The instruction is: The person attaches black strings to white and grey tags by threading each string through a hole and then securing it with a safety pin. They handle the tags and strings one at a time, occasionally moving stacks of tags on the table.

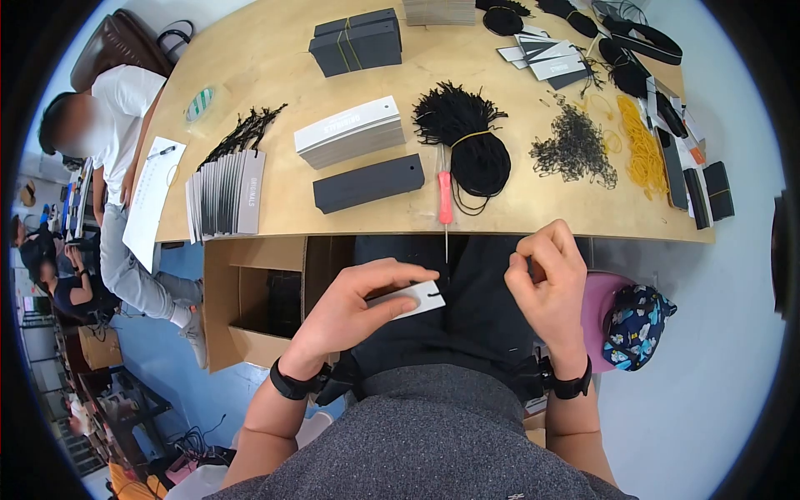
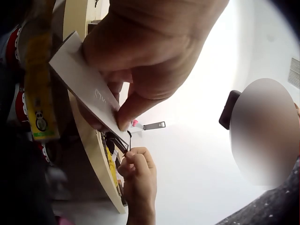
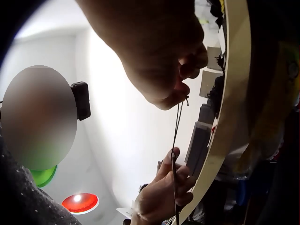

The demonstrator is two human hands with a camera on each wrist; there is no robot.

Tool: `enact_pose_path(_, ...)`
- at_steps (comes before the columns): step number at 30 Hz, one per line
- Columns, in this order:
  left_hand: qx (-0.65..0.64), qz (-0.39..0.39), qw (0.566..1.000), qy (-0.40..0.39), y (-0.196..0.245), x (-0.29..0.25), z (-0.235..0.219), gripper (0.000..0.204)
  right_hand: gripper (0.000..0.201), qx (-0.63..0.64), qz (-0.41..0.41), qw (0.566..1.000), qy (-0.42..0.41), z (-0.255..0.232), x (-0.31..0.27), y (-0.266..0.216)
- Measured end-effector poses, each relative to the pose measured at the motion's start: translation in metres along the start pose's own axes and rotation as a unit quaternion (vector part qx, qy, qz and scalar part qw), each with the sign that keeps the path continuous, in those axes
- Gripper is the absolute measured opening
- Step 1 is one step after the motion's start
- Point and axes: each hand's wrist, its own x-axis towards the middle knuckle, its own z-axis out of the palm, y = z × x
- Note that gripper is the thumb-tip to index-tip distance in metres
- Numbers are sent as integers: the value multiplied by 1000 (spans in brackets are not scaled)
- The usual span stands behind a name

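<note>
My left hand holds a white hang tag above my lap, thumb on its face and fingers behind. A black string passes through the hole at the tag's right end. In the left wrist view, faint lettering shows on the tag. Right of it, my right hand pinches the knotted end of the string, fingers curled. The right wrist view shows the string's strands drawn tight between both hands. Beyond them, a pink-handled tool with a thin metal shaft lies over the table edge.
On the table lie a black string bundle, white tags, dark tags, finished-looking strung tags, black pins and yellow bands. Below stands a cardboard box. A person sits at left.
</note>
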Motion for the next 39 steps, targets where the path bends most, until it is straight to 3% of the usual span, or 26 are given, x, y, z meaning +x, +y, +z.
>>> enact_pose_path(1,0,-1,1000,0,3,-1,-2,33,10,7,8,1000,-5,-1,0,1)
enact_pose_path(3,140,12,989,-46,14,-5,-9,38,10,15,16,1000,-10,-4,-1,3)
enact_pose_path(5,159,-1,986,-47,20,-11,-12,40,9,32,84,990,-109,-9,0,2)
enact_pose_path(6,176,-12,983,-48,23,-13,-14,41,9,35,83,990,-110,-12,1,4)
enact_pose_path(9,151,-36,986,-60,29,-22,-27,43,9,164,140,925,-314,-26,4,12)
enact_pose_path(10,155,-37,986,-56,31,-24,-32,43,9,168,135,924,-315,-25,4,9)
enact_pose_path(12,132,24,991,8,35,-26,-44,47,14,250,179,880,-362,-23,3,3)
enact_pose_path(14,74,-58,989,112,54,-28,-62,47,26,280,162,870,-373,-20,1,1)
enact_pose_path(15,30,-34,977,206,50,-24,-68,51,28,287,163,872,-362,-18,0,0)
enact_pose_path(17,37,38,954,294,48,-9,-97,53,30,296,161,873,-352,-14,-2,-2)
enact_pose_path(21,106,63,923,366,10,17,-156,55,27,249,146,887,-359,-11,-7,0)
enact_pose_path(23,332,-15,846,417,-11,28,-164,60,26,238,138,894,-354,-11,-8,1)
enact_pose_path(24,331,-13,848,414,-30,30,-172,60,23,234,135,899,-345,-12,-7,1)
enact_pose_path(26,532,-35,739,412,-67,33,-187,62,21,227,138,904,-334,-12,-6,0)
enact_pose_path(28,533,-37,735,418,-70,36,-175,61,16,164,96,950,-249,-7,-1,0)
enact_pose_path(30,586,42,659,469,-65,33,-161,58,13,107,76,971,-199,3,5,1)
enact_pose_path(32,570,72,667,474,-42,23,-134,54,12,1,-42,996,-76,17,11,10)
enact_pose_path(35,519,127,701,471,-12,9,-81,45,12,-71,-77,994,-38,30,22,17)
enact_pose_path(37,407,193,820,354,-6,2,-51,29,11,-114,-108,987,-18,35,26,23)
enact_pose_path(39,331,205,874,289,-7,1,-26,21,12,-128,-98,986,-34,39,30,27)
